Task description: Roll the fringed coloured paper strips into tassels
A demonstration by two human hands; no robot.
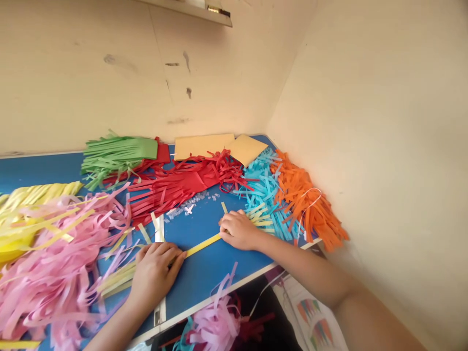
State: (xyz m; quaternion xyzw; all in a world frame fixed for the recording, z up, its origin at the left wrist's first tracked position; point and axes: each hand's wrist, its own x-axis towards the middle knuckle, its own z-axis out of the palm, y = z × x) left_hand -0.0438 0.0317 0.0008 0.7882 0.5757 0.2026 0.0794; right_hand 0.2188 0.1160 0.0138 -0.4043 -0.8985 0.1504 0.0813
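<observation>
Near the white front edge (215, 293) of the open blue tabletop (208, 273), the right hand (237, 230) curls narrowly around one end of a long yellow paper strip (203, 245), the left hand (155, 273) closed over the other.

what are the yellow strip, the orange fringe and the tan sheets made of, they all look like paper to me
The yellow strip looks like thin matte paper: flat, with clean cut edges. The orange fringe seems the same paper, cut into narrow, limp, curling strips. The tan sheets look like matte card, lying stiffly flat, though their thickness is hard to tell.
</observation>
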